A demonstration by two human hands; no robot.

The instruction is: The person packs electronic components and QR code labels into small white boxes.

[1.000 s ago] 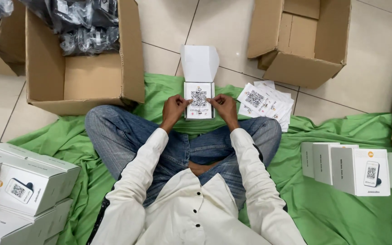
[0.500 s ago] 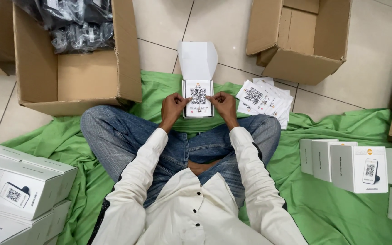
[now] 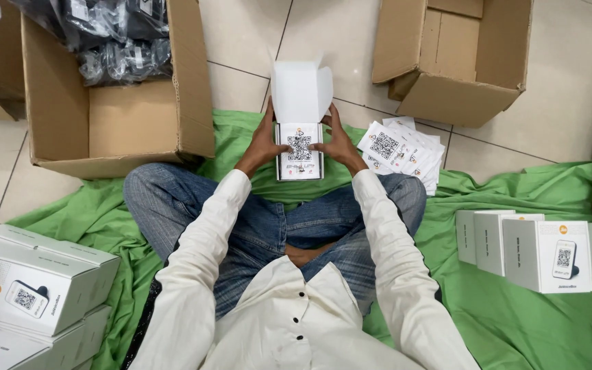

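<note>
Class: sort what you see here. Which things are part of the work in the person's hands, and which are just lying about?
In the work:
left hand
right hand
open white box
card

Lying about:
card stack
brown cartons
bagged black items
shut white boxes
green cloth

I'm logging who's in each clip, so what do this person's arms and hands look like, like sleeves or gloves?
Both arms wear long, loose off-white sleeves reaching the wrists, part of a shirt with small dark buttons down the front. The left hand and right hand are bare: no gloves, and no rings, watch or bracelet that I can make out.
</note>
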